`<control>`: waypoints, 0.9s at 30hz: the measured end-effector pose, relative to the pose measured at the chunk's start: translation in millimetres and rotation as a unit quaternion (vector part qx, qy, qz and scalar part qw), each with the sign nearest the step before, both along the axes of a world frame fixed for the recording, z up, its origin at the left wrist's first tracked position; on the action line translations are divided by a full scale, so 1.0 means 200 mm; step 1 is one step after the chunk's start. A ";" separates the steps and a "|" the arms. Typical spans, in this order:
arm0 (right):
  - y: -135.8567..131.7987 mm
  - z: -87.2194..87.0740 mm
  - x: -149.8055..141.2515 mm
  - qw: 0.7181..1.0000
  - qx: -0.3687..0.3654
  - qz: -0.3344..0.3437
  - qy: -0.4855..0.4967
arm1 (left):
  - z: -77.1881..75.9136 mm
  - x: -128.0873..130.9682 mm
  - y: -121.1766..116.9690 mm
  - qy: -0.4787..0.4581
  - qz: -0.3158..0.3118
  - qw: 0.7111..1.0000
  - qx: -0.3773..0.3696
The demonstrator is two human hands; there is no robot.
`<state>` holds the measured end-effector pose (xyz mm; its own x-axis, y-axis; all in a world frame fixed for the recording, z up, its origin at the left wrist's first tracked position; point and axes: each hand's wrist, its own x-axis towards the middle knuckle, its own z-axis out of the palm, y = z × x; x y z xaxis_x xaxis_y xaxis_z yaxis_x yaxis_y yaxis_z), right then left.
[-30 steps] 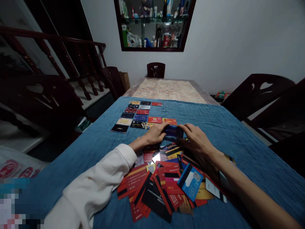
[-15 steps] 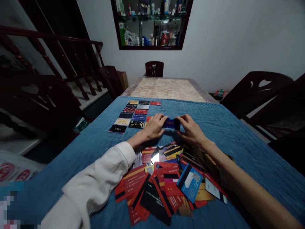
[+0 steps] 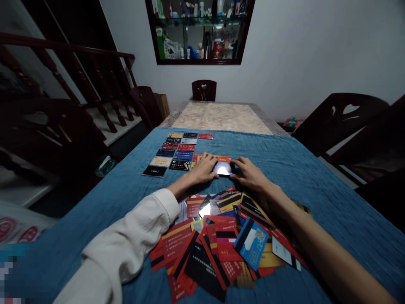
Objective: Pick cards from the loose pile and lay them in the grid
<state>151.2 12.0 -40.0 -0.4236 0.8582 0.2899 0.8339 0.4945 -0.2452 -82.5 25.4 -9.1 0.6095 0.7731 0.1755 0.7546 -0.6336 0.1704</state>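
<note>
A dark, glossy card (image 3: 224,168) with a bright glare on it lies level between my two hands, low over the cloth or on it; I cannot tell which. My left hand (image 3: 204,167) pinches its left end, while my right hand (image 3: 249,172) has fingers and thumb at its right end. Just beyond it shows a red-orange card (image 3: 225,158). To the left, cards lie in neat columns, among them a black card (image 3: 154,171) and a blue card (image 3: 183,156). Nearer me spreads a loose pile of cards, with a blue-and-white card (image 3: 252,243) on top.
A blue cloth (image 3: 120,202) covers the near part of the table, and a patterned tabletop (image 3: 221,116) shows beyond. Dark wooden chairs stand around, one at the far end (image 3: 204,90). A plastic bag (image 3: 22,221) is at the lower left.
The card between my hands has come down and tilted flatter, now catching the light. The red-orange card behind it has come into view. Both hands have lowered slightly.
</note>
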 end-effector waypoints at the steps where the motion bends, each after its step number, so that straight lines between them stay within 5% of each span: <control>1: 0.00 0.00 0.00 1.000 -0.008 -0.007 -0.003 | 0.00 0.00 0.00 0.004 0.002 1.000 -0.006; 27: 0.02 -0.04 -0.01 1.000 -0.026 -0.010 0.011 | -0.10 0.00 0.02 0.000 -0.028 0.999 0.031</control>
